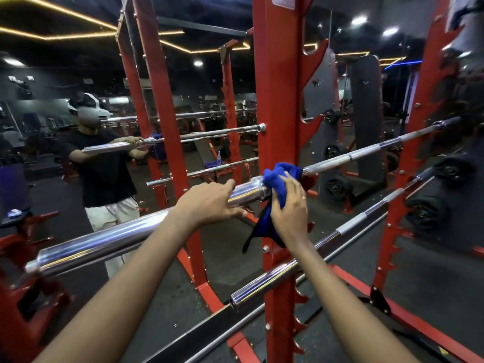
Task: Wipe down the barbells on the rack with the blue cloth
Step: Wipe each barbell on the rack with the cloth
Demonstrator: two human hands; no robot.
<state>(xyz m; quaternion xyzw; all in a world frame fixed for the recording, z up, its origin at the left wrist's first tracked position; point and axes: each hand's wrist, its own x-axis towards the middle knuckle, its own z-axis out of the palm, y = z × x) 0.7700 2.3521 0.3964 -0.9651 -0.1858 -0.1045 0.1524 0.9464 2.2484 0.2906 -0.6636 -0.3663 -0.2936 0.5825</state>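
**Mia:** Where is the blue cloth (281, 176)?

**Dad:** It is in the right hand (289, 205). The fingers are bent around it and press it onto the top barbell (110, 239), right by the red post (277, 106) of the rack. A loose end of the cloth hangs down under the hand.

**Mia:** What is the left hand (209, 203) doing?

**Dad:** It rests on the fat shiny end of the same bar, just left of the cloth. The fingers lie over the top and the thumb goes under, so it holds the bar.

**Mia:** Which way does the bar go?

**Dad:** It is long and runs from near on the left to far on the right. The fat end is near us. The thin part goes on past the post, up and away to the right.

**Mia:** So which way should the cloth go next?

**Dad:** I think it has to slide along the bar, not across it. The right hand is the closer one to the thin far part, so it could push the cloth that way. The left hand is closer to the fat end.

**Mia:** Are there more bars?

**Dad:** Yes. A lower barbell (264, 286) sits below, and no hand touches it.
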